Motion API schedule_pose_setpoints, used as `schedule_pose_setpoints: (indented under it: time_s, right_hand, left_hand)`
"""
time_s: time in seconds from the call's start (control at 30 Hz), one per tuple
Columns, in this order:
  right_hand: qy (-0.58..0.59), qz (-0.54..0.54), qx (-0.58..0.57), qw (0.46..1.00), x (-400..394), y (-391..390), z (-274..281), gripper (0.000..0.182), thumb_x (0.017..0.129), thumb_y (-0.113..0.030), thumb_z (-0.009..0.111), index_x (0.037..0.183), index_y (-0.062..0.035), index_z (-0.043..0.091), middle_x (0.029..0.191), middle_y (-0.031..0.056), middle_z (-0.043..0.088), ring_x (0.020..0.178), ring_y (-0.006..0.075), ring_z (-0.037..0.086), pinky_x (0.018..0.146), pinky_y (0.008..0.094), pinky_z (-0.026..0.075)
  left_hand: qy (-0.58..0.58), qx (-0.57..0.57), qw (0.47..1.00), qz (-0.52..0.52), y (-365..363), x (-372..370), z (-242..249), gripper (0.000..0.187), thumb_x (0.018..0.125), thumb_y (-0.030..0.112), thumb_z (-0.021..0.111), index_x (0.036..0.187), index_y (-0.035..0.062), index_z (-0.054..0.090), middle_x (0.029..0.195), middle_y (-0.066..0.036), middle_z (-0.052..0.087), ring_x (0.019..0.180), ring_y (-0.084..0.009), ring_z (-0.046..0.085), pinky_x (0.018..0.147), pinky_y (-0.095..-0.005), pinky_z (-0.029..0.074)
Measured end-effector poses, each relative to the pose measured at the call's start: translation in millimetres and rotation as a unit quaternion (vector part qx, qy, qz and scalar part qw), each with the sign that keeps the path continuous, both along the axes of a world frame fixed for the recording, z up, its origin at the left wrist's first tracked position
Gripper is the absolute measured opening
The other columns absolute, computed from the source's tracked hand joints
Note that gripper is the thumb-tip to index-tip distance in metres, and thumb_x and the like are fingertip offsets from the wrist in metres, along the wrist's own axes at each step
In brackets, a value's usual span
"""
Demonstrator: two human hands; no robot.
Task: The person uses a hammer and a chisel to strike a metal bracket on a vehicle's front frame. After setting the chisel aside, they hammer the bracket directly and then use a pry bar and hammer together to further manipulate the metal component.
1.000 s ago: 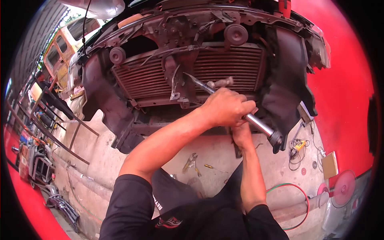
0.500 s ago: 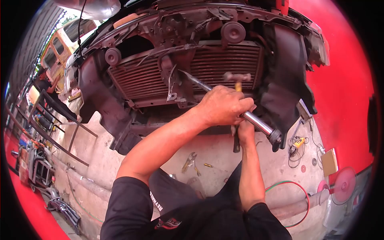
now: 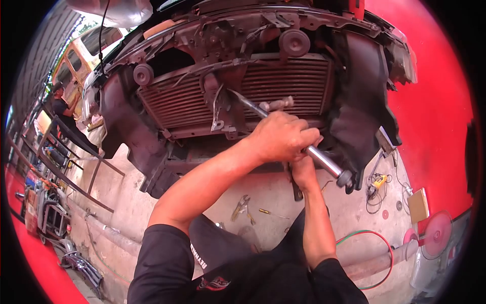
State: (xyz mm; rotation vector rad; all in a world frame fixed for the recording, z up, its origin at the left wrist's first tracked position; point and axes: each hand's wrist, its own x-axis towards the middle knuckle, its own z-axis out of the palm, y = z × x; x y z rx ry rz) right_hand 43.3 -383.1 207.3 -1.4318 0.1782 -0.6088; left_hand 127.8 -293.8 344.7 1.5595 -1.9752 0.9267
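My left hand point(image 3: 286, 136) is closed around a thick chrome bar point(image 3: 326, 161) with a tapered end and a dark, knobbed butt. The bar slants up to the left, its narrow tip at a dark central upright point(image 3: 233, 99) in front of the finned radiator point(image 3: 283, 83). Beside the tip hangs a bent, pale metal strip point(image 3: 217, 109). Lower down and partly behind the left hand, my right hand point(image 3: 304, 171) grips a hammer point(image 3: 277, 104). The hammer's head shows above my left hand, close to the bar; its dark handle end sticks out below the right hand.
Pliers point(image 3: 242, 205) and a screwdriver point(image 3: 272, 213) lie on the concrete floor. To the right are a yellow corded power tool point(image 3: 377, 183) and a red-green hose point(image 3: 391, 253). A person point(image 3: 66, 109) is at the left, behind a metal frame point(image 3: 91, 172).
The hammer head has moved left and slightly down toward the bar, and my right hand has shifted a little left and down. The bar has barely moved.
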Motion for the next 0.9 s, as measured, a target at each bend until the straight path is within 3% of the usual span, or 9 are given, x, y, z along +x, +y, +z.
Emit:
schedule_pose_setpoints:
  time_s: [0.1,0.27,0.33,0.4,0.53,0.6,0.63,0.73,0.9]
  right_hand:
    - [0.023,0.059,0.013,0.998,-3.3,-25.5,-5.5,0.018,0.107,-0.028,0.05,0.113,-0.0116,0.049,0.069,-0.0023,0.052,0.05,0.0083,0.052,0.042,0.0245,0.043]
    - [-0.059,-0.046,0.172,0.982,22.4,-13.8,-13.3,0.039,0.109,-0.043,0.04,0.118,-0.0081,0.054,0.071,-0.0006,0.053,0.052,0.0082,0.05,0.046,0.0254,0.043]
    - [-0.162,-0.199,-0.138,0.957,29.9,0.2,-26.7,0.022,0.106,-0.019,0.051,0.124,-0.0105,0.042,0.083,-0.0004,0.055,0.065,0.0078,0.058,0.055,0.0244,0.05]
    - [0.068,0.029,-0.108,0.991,6.9,-22.4,-17.1,0.033,0.108,-0.029,0.048,0.134,-0.0095,0.04,0.109,0.0017,0.053,0.11,0.0096,0.053,0.094,0.0289,0.048]
    - [-0.026,0.048,0.155,0.986,26.9,-24.0,-22.4,0.048,0.108,-0.051,0.037,0.114,-0.0072,0.056,0.089,0.0051,0.061,0.079,0.0102,0.055,0.066,0.0288,0.047]
    - [-0.168,-0.232,-0.205,0.936,42.7,-5.3,-16.2,0.054,0.106,-0.058,0.035,0.113,-0.0085,0.056,0.079,0.0036,0.06,0.064,0.0055,0.05,0.053,0.0253,0.041]
    - [-0.001,-0.031,-0.028,0.999,16.1,-4.6,-6.9,0.049,0.107,-0.053,0.039,0.112,-0.0079,0.057,0.079,0.0051,0.061,0.063,0.008,0.052,0.053,0.0277,0.044]
    - [-0.073,-0.108,-0.107,0.986,26.5,-22.5,-19.1,0.044,0.107,-0.048,0.044,0.113,-0.0078,0.059,0.077,0.0029,0.061,0.059,0.0082,0.053,0.051,0.0282,0.045]
    - [-0.076,-0.109,0.137,0.982,25.0,-14.8,7.3,0.042,0.105,-0.05,0.047,0.109,-0.0097,0.059,0.073,-0.004,0.056,0.054,0.0049,0.048,0.045,0.026,0.04]
  left_hand:
    - [0.03,0.029,0.999,0.021,6.3,-2.6,-1.6,0.022,0.081,0.028,0.075,0.081,0.0118,0.061,0.063,-0.007,0.06,0.063,-0.0294,0.068,0.056,-0.0456,0.052]
    - [0.027,-0.003,1.0,-0.009,2.8,-4.0,-0.3,0.028,0.081,0.021,0.077,0.07,0.0114,0.053,0.057,-0.004,0.052,0.053,-0.0259,0.061,0.048,-0.0402,0.047]
    - [0.023,0.043,0.999,0.004,6.0,-3.8,-1.7,0.02,0.078,0.026,0.075,0.08,0.0128,0.061,0.063,-0.007,0.061,0.063,-0.0289,0.067,0.055,-0.0458,0.052]
    - [0.026,0.045,0.999,0.009,7.9,-3.7,-2.8,0.018,0.076,0.024,0.075,0.082,0.0141,0.062,0.063,-0.007,0.062,0.063,-0.029,0.067,0.055,-0.0461,0.052]
    - [0.022,0.005,1.0,-0.015,4.6,-2.1,0.5,0.029,0.081,0.023,0.076,0.069,0.011,0.053,0.056,-0.005,0.052,0.053,-0.0278,0.061,0.048,-0.0426,0.046]
    - [-0.003,0.021,1.0,0.014,3.8,-1.6,-0.4,0.026,0.081,0.023,0.076,0.071,0.0116,0.055,0.057,-0.005,0.054,0.055,-0.0273,0.062,0.049,-0.0424,0.047]
    - [-0.01,0.012,1.0,-0.005,3.6,0.7,-4.2,0.025,0.081,0.024,0.076,0.073,0.012,0.055,0.059,-0.005,0.055,0.055,-0.027,0.062,0.049,-0.0421,0.047]
    - [0.011,0.014,1.0,-0.005,5.2,-0.2,-2.3,0.025,0.08,0.023,0.077,0.074,0.0118,0.056,0.059,-0.005,0.055,0.055,-0.0268,0.062,0.049,-0.042,0.047]
    - [0.009,0.017,1.0,-0.002,4.9,-1.3,1.4,0.025,0.079,0.022,0.077,0.073,0.0112,0.054,0.058,-0.004,0.054,0.054,-0.027,0.061,0.048,-0.0425,0.046]
